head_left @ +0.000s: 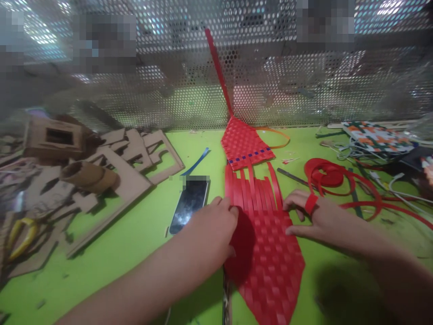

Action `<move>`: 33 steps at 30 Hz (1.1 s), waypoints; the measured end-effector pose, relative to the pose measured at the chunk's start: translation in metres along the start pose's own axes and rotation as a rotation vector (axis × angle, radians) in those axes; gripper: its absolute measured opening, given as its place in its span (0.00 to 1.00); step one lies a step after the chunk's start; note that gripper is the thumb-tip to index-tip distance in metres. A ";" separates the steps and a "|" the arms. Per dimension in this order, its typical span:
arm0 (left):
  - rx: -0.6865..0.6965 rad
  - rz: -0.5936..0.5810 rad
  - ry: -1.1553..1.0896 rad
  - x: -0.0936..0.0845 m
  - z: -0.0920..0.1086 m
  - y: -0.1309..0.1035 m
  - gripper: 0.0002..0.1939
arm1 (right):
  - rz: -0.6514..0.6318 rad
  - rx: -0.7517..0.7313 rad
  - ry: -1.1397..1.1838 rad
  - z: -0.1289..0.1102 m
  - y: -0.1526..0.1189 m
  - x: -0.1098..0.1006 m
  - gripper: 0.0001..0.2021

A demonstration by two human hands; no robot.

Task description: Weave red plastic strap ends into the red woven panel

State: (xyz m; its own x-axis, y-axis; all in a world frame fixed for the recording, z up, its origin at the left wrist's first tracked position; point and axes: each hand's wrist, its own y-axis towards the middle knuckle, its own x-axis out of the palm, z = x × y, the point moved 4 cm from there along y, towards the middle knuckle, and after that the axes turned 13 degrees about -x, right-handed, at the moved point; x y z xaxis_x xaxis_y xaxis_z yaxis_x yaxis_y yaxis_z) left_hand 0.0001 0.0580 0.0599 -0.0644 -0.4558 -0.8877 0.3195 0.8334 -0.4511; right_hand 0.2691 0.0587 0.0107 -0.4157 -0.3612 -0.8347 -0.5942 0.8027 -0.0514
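Note:
A red piece woven from flat plastic strips (270, 266) lies on the green table, its lower end pointed and its loose strips (257, 194) running up from the weave. My left hand (221, 223) is closed at the left edge of the weave, fingers curled over it; its palm side is hidden. At the right edge, my right hand (302, 214) touches the weave with thumb and fingertips, which are spread apart. A red band (311, 204) circles part of that hand. Above the loose strips sits a smaller red woven piece (245, 140) with a blue-checked row and a long red strip (219, 72) standing up.
A phone (190, 205) lies left of the weave, near a blue strip (198, 161). Cardboard pieces (131, 169) and yellow-handled scissors (22, 237) fill the left side. To the right are a red strip coil (324, 174), cables and a multicoloured woven mat (377, 137). Perforated metal (189, 99) borders the back.

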 end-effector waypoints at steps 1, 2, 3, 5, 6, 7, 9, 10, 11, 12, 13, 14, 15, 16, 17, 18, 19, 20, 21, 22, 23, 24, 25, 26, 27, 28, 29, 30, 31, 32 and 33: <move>0.000 0.005 0.000 -0.001 -0.002 0.001 0.27 | 0.000 0.009 -0.001 0.000 0.000 0.000 0.17; -0.002 0.008 -0.002 -0.001 -0.003 0.001 0.27 | 0.003 0.021 -0.004 0.001 -0.001 0.001 0.17; -0.006 0.009 -0.004 -0.002 -0.004 0.002 0.26 | 0.010 0.029 -0.007 0.001 -0.001 0.001 0.19; -0.024 0.003 -0.005 -0.004 -0.006 0.004 0.23 | 0.019 0.023 -0.003 0.002 -0.001 0.002 0.21; -0.031 -0.003 -0.005 -0.004 -0.007 0.005 0.22 | 0.018 0.008 0.004 0.001 -0.001 0.002 0.22; -0.034 -0.008 -0.006 -0.004 -0.008 0.006 0.22 | 0.014 -0.008 0.013 0.000 -0.001 0.003 0.21; -0.022 -0.003 -0.015 -0.003 -0.010 0.009 0.20 | 0.002 -0.028 0.030 -0.002 -0.001 0.004 0.17; -0.012 0.008 -0.025 -0.001 -0.011 0.010 0.20 | -0.003 -0.029 0.034 -0.002 -0.001 0.004 0.16; -0.005 0.019 -0.037 0.000 -0.013 0.011 0.18 | -0.005 -0.028 0.035 -0.003 -0.001 0.004 0.15; -0.001 0.027 -0.049 0.002 -0.015 0.012 0.17 | -0.004 -0.025 0.035 -0.004 -0.001 0.004 0.14; 0.002 0.033 -0.063 0.005 -0.017 0.013 0.16 | -0.004 -0.022 0.034 -0.005 -0.001 0.003 0.13; 0.005 0.039 -0.077 0.006 -0.018 0.014 0.16 | -0.009 -0.017 0.035 -0.006 -0.001 0.004 0.13; 0.007 0.040 -0.090 0.008 -0.020 0.015 0.16 | -0.016 -0.012 0.035 -0.006 -0.001 0.004 0.12; 0.009 0.042 -0.098 0.009 -0.021 0.016 0.16 | -0.028 -0.005 0.032 -0.006 -0.001 0.004 0.12; 0.011 0.048 -0.102 0.010 -0.022 0.017 0.16 | -0.043 0.002 0.026 -0.006 -0.001 0.004 0.11; 0.012 0.050 -0.104 0.011 -0.022 0.018 0.15 | -0.059 0.009 0.019 -0.005 -0.001 0.005 0.11; 0.012 0.048 -0.103 0.011 -0.022 0.018 0.15 | -0.072 0.013 0.013 -0.005 -0.002 0.005 0.12; 0.014 0.044 -0.099 0.010 -0.022 0.018 0.14 | -0.076 0.013 0.011 -0.004 -0.002 0.005 0.12; 0.017 0.040 -0.095 0.010 -0.022 0.017 0.13 | -0.074 0.008 0.013 -0.003 -0.003 0.005 0.13; 0.019 0.036 -0.091 0.009 -0.021 0.016 0.13 | -0.066 -0.002 0.016 -0.002 -0.003 0.005 0.14; 0.019 0.030 -0.087 0.007 -0.021 0.015 0.14 | -0.057 -0.014 0.018 -0.002 -0.003 0.005 0.17; 0.019 0.030 -0.085 0.006 -0.020 0.013 0.15 | -0.052 -0.027 0.016 -0.002 -0.004 0.005 0.19; 0.020 0.033 -0.084 0.004 -0.019 0.011 0.15 | -0.053 -0.035 0.009 -0.002 -0.004 0.005 0.21; 0.020 0.039 -0.085 0.002 -0.017 0.010 0.16 | -0.057 -0.038 0.001 -0.003 -0.004 0.006 0.22; 0.021 0.046 -0.089 0.000 -0.015 0.008 0.17 | -0.065 -0.040 -0.005 -0.004 -0.004 0.007 0.23; 0.020 0.052 -0.093 -0.002 -0.012 0.008 0.18 | -0.071 -0.040 -0.009 -0.005 -0.004 0.007 0.23; 0.018 0.052 -0.097 -0.002 -0.009 0.007 0.20 | -0.074 -0.040 -0.009 -0.007 -0.003 0.008 0.24; 0.014 0.047 -0.098 -0.002 -0.006 0.008 0.22 | -0.074 -0.040 -0.007 -0.009 -0.002 0.008 0.25; 0.019 0.043 -0.097 -0.001 -0.002 0.008 0.24 | -0.075 -0.038 -0.004 -0.011 -0.001 0.009 0.26; 0.032 0.045 -0.088 0.001 0.002 0.009 0.27 | -0.077 -0.035 0.000 -0.013 0.000 0.010 0.28; 0.050 0.054 -0.074 0.003 0.005 0.011 0.29 | -0.077 -0.029 0.002 -0.014 0.001 0.010 0.30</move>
State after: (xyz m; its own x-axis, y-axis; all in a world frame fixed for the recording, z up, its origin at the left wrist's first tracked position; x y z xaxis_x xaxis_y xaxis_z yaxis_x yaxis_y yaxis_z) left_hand 0.0081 0.0639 0.0533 0.0237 -0.4344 -0.9004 0.3676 0.8413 -0.3962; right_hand 0.2543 0.0494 0.0098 -0.3694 -0.4226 -0.8276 -0.6442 0.7583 -0.0997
